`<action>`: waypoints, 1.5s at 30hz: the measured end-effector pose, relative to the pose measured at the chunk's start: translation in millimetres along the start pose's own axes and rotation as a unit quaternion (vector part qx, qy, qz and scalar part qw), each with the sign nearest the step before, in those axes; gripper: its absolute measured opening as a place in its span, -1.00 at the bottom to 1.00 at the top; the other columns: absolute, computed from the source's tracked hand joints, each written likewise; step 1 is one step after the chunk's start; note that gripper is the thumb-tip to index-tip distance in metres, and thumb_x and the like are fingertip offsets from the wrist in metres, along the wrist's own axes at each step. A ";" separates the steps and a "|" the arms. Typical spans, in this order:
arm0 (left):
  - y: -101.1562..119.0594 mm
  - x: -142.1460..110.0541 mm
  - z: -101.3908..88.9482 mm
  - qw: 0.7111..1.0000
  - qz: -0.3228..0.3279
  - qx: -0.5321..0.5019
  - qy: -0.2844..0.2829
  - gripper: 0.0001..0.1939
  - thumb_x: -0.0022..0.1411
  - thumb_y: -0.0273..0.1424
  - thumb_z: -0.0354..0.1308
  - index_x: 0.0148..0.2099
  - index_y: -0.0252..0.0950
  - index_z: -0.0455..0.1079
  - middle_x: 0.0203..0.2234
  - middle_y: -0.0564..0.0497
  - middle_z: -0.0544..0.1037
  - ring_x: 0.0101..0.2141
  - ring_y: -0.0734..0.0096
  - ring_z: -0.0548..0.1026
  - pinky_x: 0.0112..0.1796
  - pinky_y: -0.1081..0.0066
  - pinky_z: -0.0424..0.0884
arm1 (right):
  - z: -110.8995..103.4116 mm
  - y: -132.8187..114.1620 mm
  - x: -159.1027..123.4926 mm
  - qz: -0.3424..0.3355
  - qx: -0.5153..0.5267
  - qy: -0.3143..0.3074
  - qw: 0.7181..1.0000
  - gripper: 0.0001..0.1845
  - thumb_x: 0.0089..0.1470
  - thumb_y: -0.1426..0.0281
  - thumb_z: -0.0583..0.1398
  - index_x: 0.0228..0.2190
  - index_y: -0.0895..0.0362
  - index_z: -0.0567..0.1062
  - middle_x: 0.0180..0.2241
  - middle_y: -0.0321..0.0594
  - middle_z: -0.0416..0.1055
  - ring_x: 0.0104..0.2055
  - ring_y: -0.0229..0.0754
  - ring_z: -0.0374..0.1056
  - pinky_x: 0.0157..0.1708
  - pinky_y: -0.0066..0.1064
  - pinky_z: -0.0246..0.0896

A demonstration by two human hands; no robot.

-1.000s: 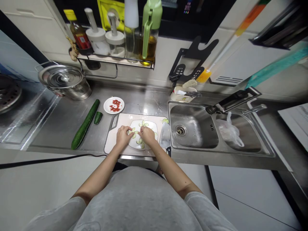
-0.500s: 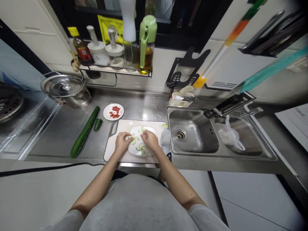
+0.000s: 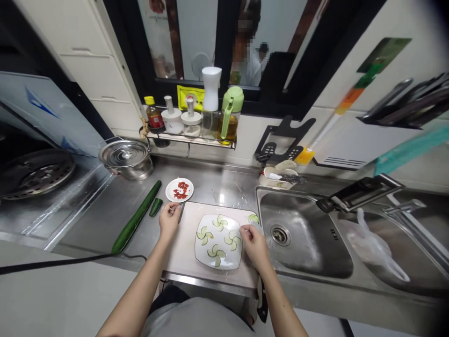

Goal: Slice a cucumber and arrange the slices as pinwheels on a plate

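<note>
At lower ctr, sq. plate (image 3: 212, 243) w/ cuke slices (image 3: 218, 256) is prob. stiff, slick, fragile, best held by opp. rims; R hand (image 3: 256, 245) fingers narrow beside it, L hand (image 3: 168, 224) curled near dish (image 3: 170, 189), grips unclear.

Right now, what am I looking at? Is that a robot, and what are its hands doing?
No robot here! These are a person's own two bare hands, and the camera is worn on their head, looking forward and down.

On the metal counter lies a cutting board. On it sits a squarish plate, with pale green slices set out in four pinwheels. To the left are a small plate of red bits, a long cucumber and a short green piece.

The left hand is near the small plate. The right hand is by the squarish plate's edge. I can't tell whether the fingers hold anything tiny.
</note>
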State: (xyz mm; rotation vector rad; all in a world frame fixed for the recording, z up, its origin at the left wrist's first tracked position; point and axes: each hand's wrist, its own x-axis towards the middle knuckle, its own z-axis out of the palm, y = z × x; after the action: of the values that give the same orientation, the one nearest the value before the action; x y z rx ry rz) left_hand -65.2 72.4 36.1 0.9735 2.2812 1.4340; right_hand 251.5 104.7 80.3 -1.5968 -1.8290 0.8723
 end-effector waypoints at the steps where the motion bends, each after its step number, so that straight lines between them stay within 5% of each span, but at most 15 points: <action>1: 1.9 10.4 -0.2 1.000 0.004 0.017 0.007 -0.71 0.13 -0.20 0.11 -0.18 -0.24 0.47 -0.29 -0.03 0.50 -0.38 0.38 0.42 -0.25 0.35 0.39 | 1.5 -0.6 -0.6 0.001 0.004 -0.004 1.000 -0.57 0.05 0.05 0.05 -0.40 0.12 0.51 -0.63 -0.31 0.27 -0.54 -0.20 0.22 -0.48 -0.43 0.08; 11: 8.5 89.7 13.3 0.955 -0.012 0.295 -0.034 -0.74 0.20 -0.35 0.03 -0.15 -0.15 0.51 -0.18 -0.17 0.51 -0.09 0.03 0.41 -0.14 0.12 0.27 | 11.1 -9.0 4.1 -0.003 0.022 -0.030 0.999 -0.53 0.03 -0.02 0.05 -0.42 0.08 0.52 -0.64 -0.29 0.30 -0.56 -0.17 0.24 -0.51 -0.40 0.11; 23: 10.4 122.9 26.2 0.907 0.078 0.390 -0.136 -0.79 0.15 -0.33 0.07 -0.24 -0.18 0.52 -0.16 -0.19 0.50 -0.05 -0.01 0.35 -0.12 0.11 0.20 | 19.3 -2.1 4.7 0.010 0.006 -0.049 0.999 -0.54 0.04 0.01 0.04 -0.39 0.10 0.52 -0.66 -0.31 0.28 -0.57 -0.18 0.25 -0.52 -0.41 0.09; 30: 10.6 128.8 36.4 0.895 0.062 0.416 -0.149 -0.76 0.20 -0.37 0.01 -0.29 -0.27 0.51 -0.18 -0.26 0.51 -0.04 -0.04 0.36 -0.11 0.09 0.20 | 14.8 -4.6 6.6 0.009 0.008 -0.050 0.999 -0.55 0.04 0.03 0.04 -0.39 0.10 0.53 -0.64 -0.30 0.30 -0.56 -0.18 0.26 -0.51 -0.42 0.10; 33: 7.4 131.3 36.7 0.918 0.030 0.368 -0.143 -0.80 0.17 -0.38 0.05 -0.34 -0.31 0.49 -0.16 -0.28 0.52 0.01 -0.08 0.33 -0.06 0.06 0.18 | 12.2 -5.6 5.7 0.010 0.005 -0.049 0.999 -0.54 0.05 0.03 0.03 -0.41 0.11 0.52 -0.63 -0.29 0.31 -0.56 -0.19 0.26 -0.50 -0.42 0.09; 37: 2.8 134.4 33.5 0.982 -0.094 0.130 -0.101 -0.92 0.04 -0.40 0.19 -0.47 -0.30 0.43 -0.20 -0.22 0.55 0.04 -0.05 0.33 -0.05 0.18 0.22 | 9.4 -5.9 3.8 0.008 0.001 -0.052 0.999 -0.52 0.06 0.02 0.03 -0.40 0.13 0.52 -0.64 -0.30 0.30 -0.55 -0.19 0.26 -0.50 -0.42 0.08; 41: -0.8 131.0 29.9 0.983 -0.150 -0.018 -0.105 -0.87 0.00 -0.33 0.24 -0.42 -0.28 0.41 -0.39 -0.11 0.57 -0.27 0.22 0.49 -0.30 0.40 0.32 | 8.0 -5.3 2.5 0.009 -0.001 -0.050 0.999 -0.51 0.07 0.02 0.03 -0.40 0.15 0.52 -0.63 -0.29 0.31 -0.55 -0.19 0.26 -0.49 -0.42 0.09; 45: -2.7 121.9 24.3 0.969 -0.169 -0.125 -0.130 -0.75 0.00 -0.27 0.25 -0.31 -0.34 0.42 -0.46 -0.05 0.57 -0.53 0.50 0.42 -0.50 0.54 0.25 | 7.3 -5.5 1.9 0.007 -0.004 -0.053 0.999 -0.52 0.07 0.03 0.02 -0.39 0.15 0.52 -0.63 -0.29 0.32 -0.54 -0.18 0.27 -0.49 -0.41 0.09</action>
State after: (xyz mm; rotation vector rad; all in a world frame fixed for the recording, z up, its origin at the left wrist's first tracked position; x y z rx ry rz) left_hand -142.6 169.8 36.5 0.6190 1.9078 1.3184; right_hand 242.3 105.3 79.9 -1.5981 -1.8981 0.9724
